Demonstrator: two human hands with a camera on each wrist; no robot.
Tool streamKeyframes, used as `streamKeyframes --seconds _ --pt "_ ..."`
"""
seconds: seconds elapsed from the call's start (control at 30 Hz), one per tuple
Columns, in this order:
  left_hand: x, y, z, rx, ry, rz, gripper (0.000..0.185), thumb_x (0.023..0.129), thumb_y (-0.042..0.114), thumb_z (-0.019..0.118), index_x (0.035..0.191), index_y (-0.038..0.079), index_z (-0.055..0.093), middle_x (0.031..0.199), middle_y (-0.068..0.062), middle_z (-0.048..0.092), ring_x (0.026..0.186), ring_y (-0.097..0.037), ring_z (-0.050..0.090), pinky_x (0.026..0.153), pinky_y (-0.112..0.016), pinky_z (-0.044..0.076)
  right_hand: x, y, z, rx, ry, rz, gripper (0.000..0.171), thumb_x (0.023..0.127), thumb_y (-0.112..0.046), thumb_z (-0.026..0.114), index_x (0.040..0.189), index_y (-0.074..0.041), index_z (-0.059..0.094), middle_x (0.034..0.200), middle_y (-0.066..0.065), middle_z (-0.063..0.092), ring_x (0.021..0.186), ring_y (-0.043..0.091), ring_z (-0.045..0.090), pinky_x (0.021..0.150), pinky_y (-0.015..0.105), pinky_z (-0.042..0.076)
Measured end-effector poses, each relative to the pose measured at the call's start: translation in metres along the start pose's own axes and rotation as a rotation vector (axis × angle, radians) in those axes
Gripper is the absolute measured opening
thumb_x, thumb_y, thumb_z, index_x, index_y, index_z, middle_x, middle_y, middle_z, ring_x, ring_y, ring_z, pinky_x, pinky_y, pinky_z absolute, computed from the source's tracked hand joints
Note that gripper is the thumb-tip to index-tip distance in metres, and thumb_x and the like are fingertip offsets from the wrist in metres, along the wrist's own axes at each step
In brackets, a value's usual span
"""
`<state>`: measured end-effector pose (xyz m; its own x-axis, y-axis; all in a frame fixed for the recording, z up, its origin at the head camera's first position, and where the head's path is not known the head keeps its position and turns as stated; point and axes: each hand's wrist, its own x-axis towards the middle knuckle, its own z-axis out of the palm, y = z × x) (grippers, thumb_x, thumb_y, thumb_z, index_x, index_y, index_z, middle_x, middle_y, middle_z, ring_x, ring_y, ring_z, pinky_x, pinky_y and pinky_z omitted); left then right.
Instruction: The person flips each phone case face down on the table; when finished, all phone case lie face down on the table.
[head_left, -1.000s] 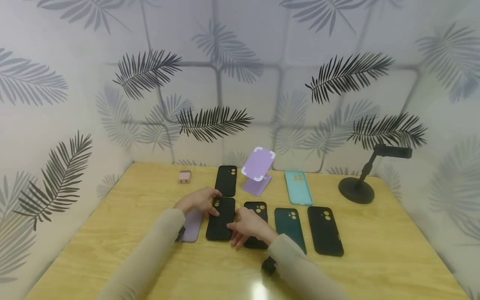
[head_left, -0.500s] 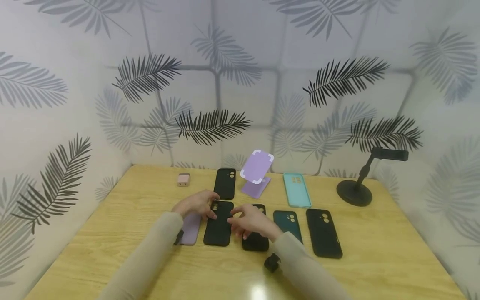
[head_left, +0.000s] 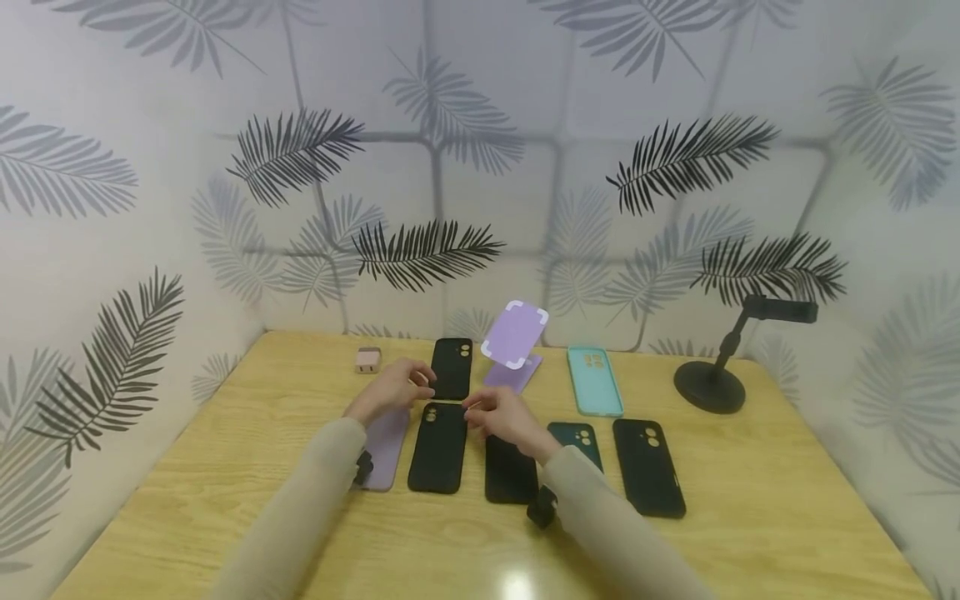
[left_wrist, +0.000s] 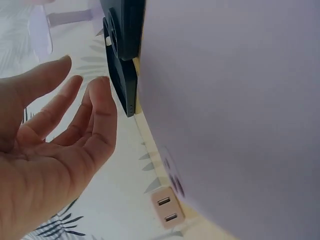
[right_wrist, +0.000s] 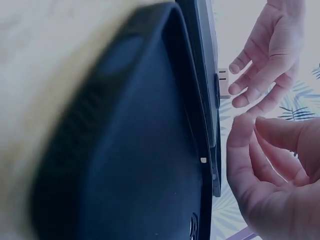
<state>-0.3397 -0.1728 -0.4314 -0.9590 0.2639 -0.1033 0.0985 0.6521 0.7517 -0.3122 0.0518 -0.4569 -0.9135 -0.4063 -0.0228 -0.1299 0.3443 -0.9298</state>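
Several phone cases lie on the table. My left hand point(head_left: 390, 390) hovers with loosely bent fingers at the near left edge of the back black phone case point(head_left: 452, 367), holding nothing. Below its wrist lies a lilac phone case point(head_left: 387, 446). The front black phone case point(head_left: 437, 454) lies flat between my hands. My right hand point(head_left: 510, 417) is above another black phone case point(head_left: 512, 475) and hides its upper part. In the right wrist view, the right hand's thumb and index fingertips point(right_wrist: 244, 122) come close together with nothing between them.
A pink charger plug point(head_left: 368, 360) sits at the back left. Behind the cases stands a purple phone stand point(head_left: 514, 335). Further right are a turquoise case point(head_left: 596, 382), a dark teal case point(head_left: 577, 437), a black case point(head_left: 649, 467) and a black stand point(head_left: 709, 386).
Both hands have come away from the front black phone case, which lies in place. The left hand has drawn back up and left; the right hand has lifted slightly, further from me.
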Motion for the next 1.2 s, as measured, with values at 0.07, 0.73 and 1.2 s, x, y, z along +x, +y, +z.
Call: streamKeyframes --seconds 0.07,0.73,1.2 --pt "0.003 0.0 0.001 -0.034 0.017 -0.013 0.031 0.094 0.009 0.065 0.122 -0.002 0.062 0.115 -0.021 0.064 0.091 -0.03 0.067 0.071 -0.036 0.058 0.005 0.0 -0.001 -0.008 0.028 -0.013 0.02 0.094 -0.001 0.062 0.111 0.007 0.068 0.102 0.023 0.07 0.081 0.023 0.066 0.069 0.036 0.06" --pt "0.025 -0.007 0.006 -0.173 0.019 -0.116 0.041 0.095 0.002 0.059 0.134 -0.006 0.053 0.138 -0.026 0.052 0.12 -0.036 0.058 0.095 -0.041 0.054 0.058 0.032 -0.008 -0.124 0.102 -0.062 0.028 0.087 0.004 0.059 0.112 0.003 0.07 0.111 0.015 0.071 0.102 0.022 0.067 0.083 0.03 0.057" --pt "0.029 -0.004 0.01 -0.257 0.038 -0.191 0.045 0.094 0.0 0.058 0.139 -0.003 0.05 0.144 -0.025 0.048 0.126 -0.035 0.054 0.101 -0.043 0.05 0.041 0.006 -0.001 -0.226 0.075 0.024 0.034 0.09 0.003 0.059 0.124 0.007 0.063 0.125 0.021 0.064 0.116 0.032 0.061 0.094 0.038 0.055"
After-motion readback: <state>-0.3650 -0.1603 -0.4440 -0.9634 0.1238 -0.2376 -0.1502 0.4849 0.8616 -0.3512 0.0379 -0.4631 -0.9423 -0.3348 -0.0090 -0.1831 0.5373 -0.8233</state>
